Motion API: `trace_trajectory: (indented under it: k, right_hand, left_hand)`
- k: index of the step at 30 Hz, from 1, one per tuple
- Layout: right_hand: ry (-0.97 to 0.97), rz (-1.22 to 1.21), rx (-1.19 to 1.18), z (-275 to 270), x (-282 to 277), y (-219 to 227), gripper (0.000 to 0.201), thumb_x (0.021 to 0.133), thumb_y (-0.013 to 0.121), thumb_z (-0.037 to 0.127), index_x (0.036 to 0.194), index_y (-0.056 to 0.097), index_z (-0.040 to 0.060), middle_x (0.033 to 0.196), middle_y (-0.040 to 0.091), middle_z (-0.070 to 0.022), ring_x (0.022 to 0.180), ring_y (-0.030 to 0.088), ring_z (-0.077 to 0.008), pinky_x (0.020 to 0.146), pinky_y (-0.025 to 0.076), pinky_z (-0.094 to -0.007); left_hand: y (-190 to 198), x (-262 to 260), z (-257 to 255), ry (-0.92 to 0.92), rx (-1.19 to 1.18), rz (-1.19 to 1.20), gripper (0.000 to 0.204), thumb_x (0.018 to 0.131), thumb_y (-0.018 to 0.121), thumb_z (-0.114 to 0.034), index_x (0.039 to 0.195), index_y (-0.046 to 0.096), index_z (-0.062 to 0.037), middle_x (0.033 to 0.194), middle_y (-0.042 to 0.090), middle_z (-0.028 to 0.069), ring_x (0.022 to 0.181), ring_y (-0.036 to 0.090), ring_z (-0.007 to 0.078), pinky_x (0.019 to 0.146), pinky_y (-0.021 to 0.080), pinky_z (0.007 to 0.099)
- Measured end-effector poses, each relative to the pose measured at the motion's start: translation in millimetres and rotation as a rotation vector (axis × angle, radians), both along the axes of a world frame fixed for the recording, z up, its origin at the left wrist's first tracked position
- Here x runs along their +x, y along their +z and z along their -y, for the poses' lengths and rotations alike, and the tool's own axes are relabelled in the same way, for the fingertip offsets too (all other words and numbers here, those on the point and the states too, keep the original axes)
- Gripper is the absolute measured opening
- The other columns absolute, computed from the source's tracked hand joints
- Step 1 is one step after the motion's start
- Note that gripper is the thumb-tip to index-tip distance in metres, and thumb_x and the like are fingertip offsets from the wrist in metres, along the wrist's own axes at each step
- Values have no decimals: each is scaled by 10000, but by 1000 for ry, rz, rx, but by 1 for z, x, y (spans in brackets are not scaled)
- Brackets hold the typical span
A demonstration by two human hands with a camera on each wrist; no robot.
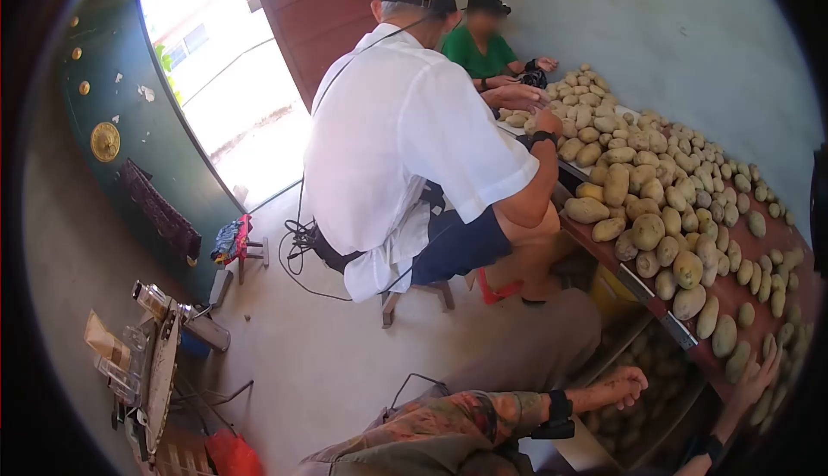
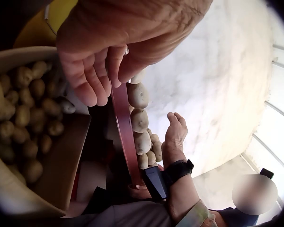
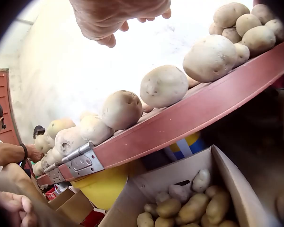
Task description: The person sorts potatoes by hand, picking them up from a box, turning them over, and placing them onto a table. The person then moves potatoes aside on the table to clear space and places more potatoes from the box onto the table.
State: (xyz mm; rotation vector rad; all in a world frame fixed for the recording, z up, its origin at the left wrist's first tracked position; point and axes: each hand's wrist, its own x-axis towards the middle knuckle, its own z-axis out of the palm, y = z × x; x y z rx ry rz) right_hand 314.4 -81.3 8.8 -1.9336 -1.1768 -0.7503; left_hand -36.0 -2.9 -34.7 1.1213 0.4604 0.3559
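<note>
My left hand (image 1: 617, 387) hangs over a box of potatoes, its fingers loosely curled around nothing. In the left wrist view this hand (image 2: 99, 56) is near the red table edge (image 2: 124, 137). My right hand (image 1: 757, 378) reaches over the near end of the red tabletop (image 1: 634, 279), fingers extended among loose potatoes (image 1: 724, 335). From the right wrist camera, the right hand (image 3: 125, 19) shows above a row of potatoes (image 3: 164, 86) along the edge. Below the edge, a cardboard box (image 3: 236, 189) contains several potatoes (image 3: 194, 206).
A person in a white shirt (image 1: 371, 148) sits at the table, and another in green (image 1: 479, 52) sits beyond, by the potato pile (image 1: 638, 153). Metal hinges (image 3: 85, 161) line the table edge. A yellow container (image 3: 102, 187) stands underneath. A cluttered stand (image 1: 159, 372) is at left.
</note>
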Motion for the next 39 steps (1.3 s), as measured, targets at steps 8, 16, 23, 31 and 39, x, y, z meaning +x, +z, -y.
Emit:
trace_trajectory:
  k: [8,16,23,31,39]
  right_hand:
    - [-4,97,-122,-9,-33,25,379,947,489,187,1307,477,70,1395,422,-139,1275,414,-317,1015,366,-393]
    - [35,161,-147,-8,-36,21,393,963,452,242,1316,457,69,1404,411,-130,1286,400,-311,1029,356,-389]
    - [62,134,-139,-4,-31,17,389,953,466,223,1296,467,38,1388,413,-150,1295,384,-309,1049,328,-392]
    - [111,160,-128,-13,7,-5,381,917,510,153,1269,476,10,1384,413,-136,1281,406,-286,1040,349,-374]
    - [66,127,-167,-13,4,-8,384,898,534,138,1255,485,8,1382,416,-126,1261,433,-279,1034,364,-363]
  left_hand:
    - [25,-19,5,146,34,87,242,852,459,-231,997,527,-50,806,525,5,695,536,89,550,464,228]
    - [26,-28,7,129,77,93,286,856,530,-278,1038,530,-56,853,526,-2,747,539,82,618,468,233]
    - [32,-26,16,126,131,100,257,882,460,-260,999,540,-46,815,528,14,697,554,97,540,454,231]
    - [43,-36,13,124,109,102,268,859,514,-251,1028,528,-42,827,513,-1,720,522,78,602,446,224]
    - [29,-31,15,155,143,139,243,892,448,-259,1003,528,-58,835,519,10,689,534,84,539,446,216]
